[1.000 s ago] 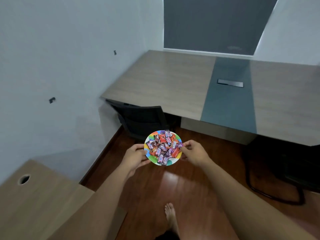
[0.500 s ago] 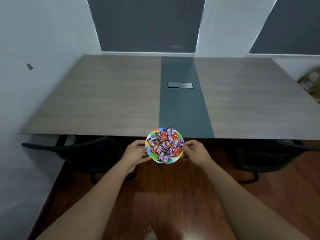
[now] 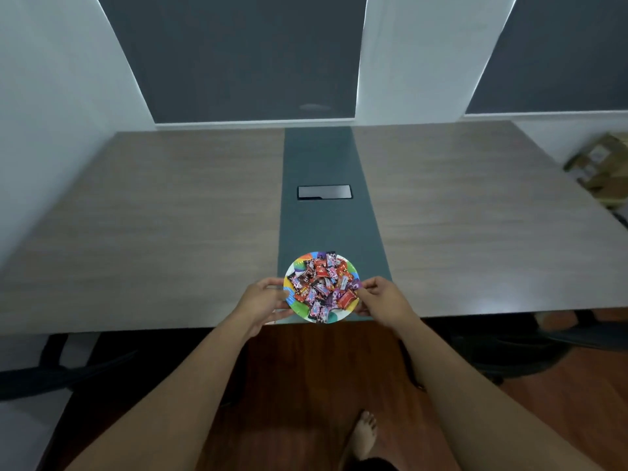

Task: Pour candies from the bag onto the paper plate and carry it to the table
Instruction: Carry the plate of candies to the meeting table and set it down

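Observation:
A round, brightly coloured paper plate (image 3: pixel 295 306) is heaped with several wrapped candies (image 3: pixel 323 287) in red, purple and pink. My left hand (image 3: pixel 263 299) grips its left rim and my right hand (image 3: pixel 384 299) grips its right rim. The plate is level and sits over the near edge of the big table (image 3: pixel 170 232), right at the dark grey centre strip (image 3: pixel 323 226). Whether it rests on the top or hovers just above it, I cannot tell. No candy bag is in view.
A black cable-box lid (image 3: pixel 324 192) is set into the strip further back. Dark chairs (image 3: pixel 85 365) are tucked under the table at left and right (image 3: pixel 530 348). A cardboard box (image 3: pixel 601 168) lies at the far right. My bare foot (image 3: pixel 365 433) stands on the wooden floor.
I have turned toward the table and walked up to it. The plate, held in both hands throughout, has moved from over the floor to over the table's near edge.

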{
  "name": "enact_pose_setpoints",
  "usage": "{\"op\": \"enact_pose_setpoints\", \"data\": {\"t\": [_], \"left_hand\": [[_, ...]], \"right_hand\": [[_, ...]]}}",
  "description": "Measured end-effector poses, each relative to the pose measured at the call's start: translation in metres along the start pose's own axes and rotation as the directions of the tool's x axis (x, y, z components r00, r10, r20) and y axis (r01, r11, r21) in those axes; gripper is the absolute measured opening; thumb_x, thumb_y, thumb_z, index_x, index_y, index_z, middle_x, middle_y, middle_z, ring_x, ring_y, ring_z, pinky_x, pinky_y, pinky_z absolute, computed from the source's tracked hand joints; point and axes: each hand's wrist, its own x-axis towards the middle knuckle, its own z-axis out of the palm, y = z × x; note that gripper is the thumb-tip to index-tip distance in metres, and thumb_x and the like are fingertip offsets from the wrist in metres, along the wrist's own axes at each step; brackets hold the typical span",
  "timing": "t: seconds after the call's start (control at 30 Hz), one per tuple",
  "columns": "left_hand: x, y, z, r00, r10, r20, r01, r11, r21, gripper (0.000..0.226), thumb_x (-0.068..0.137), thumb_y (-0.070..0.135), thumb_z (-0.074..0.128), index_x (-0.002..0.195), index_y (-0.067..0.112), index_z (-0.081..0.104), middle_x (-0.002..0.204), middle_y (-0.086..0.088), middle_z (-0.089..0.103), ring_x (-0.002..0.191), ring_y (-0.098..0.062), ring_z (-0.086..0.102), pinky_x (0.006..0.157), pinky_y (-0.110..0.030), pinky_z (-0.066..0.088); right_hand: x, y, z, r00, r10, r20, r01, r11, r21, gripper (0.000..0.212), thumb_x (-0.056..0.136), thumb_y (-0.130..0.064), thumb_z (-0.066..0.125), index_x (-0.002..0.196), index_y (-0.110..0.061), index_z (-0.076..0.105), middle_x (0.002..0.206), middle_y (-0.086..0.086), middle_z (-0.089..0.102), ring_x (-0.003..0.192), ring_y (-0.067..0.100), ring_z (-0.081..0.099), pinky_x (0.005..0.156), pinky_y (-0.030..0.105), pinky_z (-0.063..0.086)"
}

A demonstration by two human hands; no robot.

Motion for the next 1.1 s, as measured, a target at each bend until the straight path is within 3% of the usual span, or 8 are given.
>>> {"op": "enact_pose_setpoints", "data": {"t": [0.1,0.23,0.37,0.53,0.67,0.83,1.1], "left_hand": [[0.025,0.022,0.019,0.999,-0.018,-0.038,0.017,1.0,-0.016,0.023,0.095,0.001,0.066,0.115,0.013,0.068,0.088,-0.007,0.086,0.078,-0.021,0.082,0.065,-0.033,0.067],[0.055,0.043,0.04,0.996,-0.034,-0.081,0.03,0.998,-0.049,0.024,0.094,0.002,0.065,0.116,0.013,0.068,0.092,-0.008,0.086,0.084,-0.024,0.083,0.069,-0.035,0.067],[0.079,0.053,0.055,0.994,-0.045,-0.1,0.036,0.996,-0.081,0.024,0.094,0.002,0.065,0.115,0.013,0.068,0.094,-0.008,0.086,0.081,-0.024,0.083,0.073,-0.037,0.069],[0.109,0.068,0.064,0.988,-0.055,-0.142,0.041,0.994,-0.097,0.018,0.095,0.006,0.067,0.111,0.012,0.07,0.094,-0.011,0.086,0.082,-0.026,0.082,0.074,-0.037,0.068],[0.141,0.086,0.065,0.985,-0.049,-0.168,0.037,0.996,-0.077,0.016,0.096,0.008,0.067,0.112,0.011,0.071,0.099,-0.013,0.084,0.084,-0.027,0.081,0.076,-0.039,0.068],[0.19,0.115,0.066,0.987,-0.048,-0.155,0.038,0.997,-0.062,0.014,0.099,0.007,0.063,0.11,0.01,0.071,0.102,-0.016,0.082,0.079,-0.026,0.079,0.07,-0.035,0.067],[0.301,0.173,0.068,0.992,-0.056,-0.112,0.058,0.998,0.011,0.014,0.101,0.011,0.063,0.112,0.013,0.072,0.108,-0.016,0.08,0.095,-0.033,0.079,0.086,-0.044,0.068]], "right_hand": [[0.038,-0.015,-0.019,0.999,-0.007,0.051,0.007,1.0,-0.008,0.023,0.105,-0.019,0.066,0.117,0.0,0.061,0.091,0.023,0.081,0.083,0.035,0.08,0.086,0.048,0.069],[0.083,-0.031,-0.04,0.994,-0.024,0.106,0.032,0.997,-0.069,0.021,0.104,-0.019,0.065,0.116,-0.002,0.062,0.091,0.023,0.082,0.071,0.02,0.075,0.074,0.037,0.068],[0.121,-0.039,-0.054,0.989,-0.036,0.145,0.048,0.995,-0.083,0.021,0.104,-0.02,0.066,0.115,-0.002,0.063,0.094,0.026,0.082,0.074,0.025,0.076,0.08,0.041,0.068],[0.16,-0.05,-0.058,0.985,-0.032,0.169,0.05,0.993,-0.107,0.021,0.104,-0.024,0.066,0.114,-0.005,0.065,0.091,0.019,0.083,0.081,0.029,0.082,0.071,0.032,0.068],[0.195,-0.065,-0.057,0.985,-0.011,0.173,0.026,0.996,-0.087,0.022,0.105,-0.022,0.065,0.116,-0.003,0.064,0.095,0.024,0.082,0.094,0.04,0.081,0.08,0.04,0.07],[0.243,-0.085,-0.055,0.986,-0.002,0.164,0.022,0.993,-0.116,0.022,0.106,-0.023,0.064,0.117,-0.004,0.064,0.09,0.013,0.081,0.074,0.019,0.077,0.076,0.036,0.069],[0.342,-0.121,-0.048,0.992,0.061,0.112,-0.047,0.991,-0.128,0.026,0.104,-0.031,0.068,0.114,-0.008,0.064,0.092,0.006,0.082,0.091,0.031,0.083,0.082,0.047,0.07]]}}
